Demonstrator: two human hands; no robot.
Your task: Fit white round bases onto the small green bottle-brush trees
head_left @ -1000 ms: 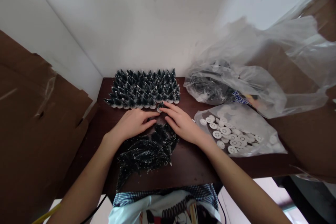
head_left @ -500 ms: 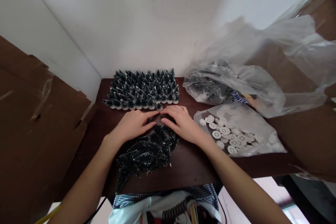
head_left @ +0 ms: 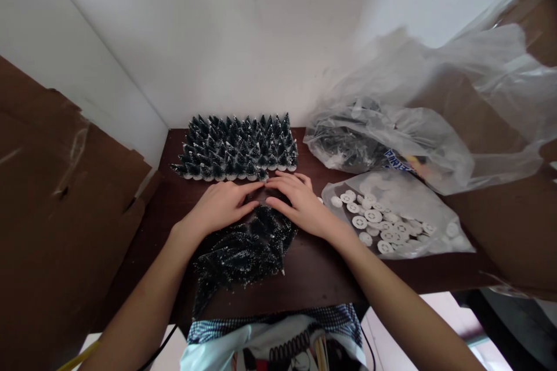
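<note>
Rows of small dark-green bottle-brush Christmas trees (head_left: 235, 142) with frosted tips stand upright on white round bases at the back of the table. At the front row, one miniature tree (head_left: 262, 174) has the fingertips of both hands at its base. My left hand (head_left: 221, 204) reaches in from the left, index finger stretched out and thumb apart. My right hand (head_left: 298, 200) mirrors it from the right, fingers extended. Below the hands lies a loose heap of bottle-brush trees (head_left: 243, 252) on their sides, partly hidden by the hands.
A clear bag of white round bases (head_left: 391, 226) lies on the right of the dark brown table (head_left: 317, 284). Behind it sits a crumpled plastic bag (head_left: 348, 139) with dark contents. Cardboard boxes stand at the left (head_left: 56, 203) and right (head_left: 513, 226). A white wall (head_left: 243, 35) rises behind.
The miniature tree at the fingertips has shifted slightly back and left, against the front row. My right hand's outer fingers have spread a little; my left hand is nearly still.
</note>
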